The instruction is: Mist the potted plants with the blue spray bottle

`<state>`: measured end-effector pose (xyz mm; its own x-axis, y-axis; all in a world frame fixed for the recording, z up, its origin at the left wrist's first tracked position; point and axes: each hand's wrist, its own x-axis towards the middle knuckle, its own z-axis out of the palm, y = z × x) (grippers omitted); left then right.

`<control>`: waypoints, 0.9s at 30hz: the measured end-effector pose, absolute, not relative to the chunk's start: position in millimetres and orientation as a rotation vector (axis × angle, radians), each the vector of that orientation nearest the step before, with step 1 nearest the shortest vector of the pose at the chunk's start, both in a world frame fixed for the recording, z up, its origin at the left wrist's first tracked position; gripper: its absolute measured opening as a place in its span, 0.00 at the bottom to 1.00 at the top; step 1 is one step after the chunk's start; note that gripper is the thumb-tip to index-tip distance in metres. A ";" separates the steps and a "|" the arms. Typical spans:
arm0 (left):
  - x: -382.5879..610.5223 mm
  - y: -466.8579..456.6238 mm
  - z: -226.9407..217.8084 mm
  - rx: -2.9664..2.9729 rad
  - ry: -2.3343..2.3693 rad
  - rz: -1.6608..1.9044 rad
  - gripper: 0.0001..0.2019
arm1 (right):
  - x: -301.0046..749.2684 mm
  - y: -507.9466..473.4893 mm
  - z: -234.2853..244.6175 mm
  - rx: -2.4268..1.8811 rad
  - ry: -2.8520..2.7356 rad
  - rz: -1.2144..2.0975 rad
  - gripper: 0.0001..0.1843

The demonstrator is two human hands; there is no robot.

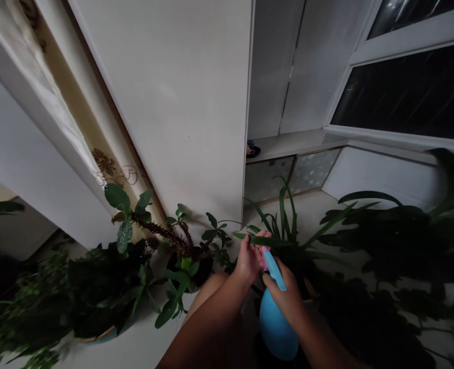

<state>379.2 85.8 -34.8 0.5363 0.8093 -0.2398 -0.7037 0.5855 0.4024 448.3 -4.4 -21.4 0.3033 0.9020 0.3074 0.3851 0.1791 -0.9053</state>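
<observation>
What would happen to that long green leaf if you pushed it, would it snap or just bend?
The long leaf would probably bend: it is thin and narrow, and the left hand holds it out sideways. It looks light, like its arching neighbours. The blue spray bottle in the right hand looks rigid by comparison.

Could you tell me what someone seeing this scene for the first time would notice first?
Low in the middle, the right hand grips a blue spray bottle with a pink nozzle, while the left hand pinches a long narrow green leaf just in front of it. To the left a thorny stem with round leaves leans across a wide white panel. A dark window fills the upper right, above shadowy plants.
</observation>
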 end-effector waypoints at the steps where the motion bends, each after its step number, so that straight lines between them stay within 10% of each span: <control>1: 379.6 86.3 -34.2 0.268 0.430 0.906 0.26 | 447.9 -3.2 -21.0 -1.413 -1.280 0.564 0.21; 27: 388.3 100.1 -30.2 0.177 0.460 1.002 0.25 | 469.6 0.7 -37.4 -1.608 -1.201 0.423 0.12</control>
<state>388.3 100.1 -30.2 0.4528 0.8429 -0.2907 -0.7695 0.5342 0.3500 469.6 0.7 -37.4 0.4369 0.8539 0.2827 0.4881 0.0389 -0.8719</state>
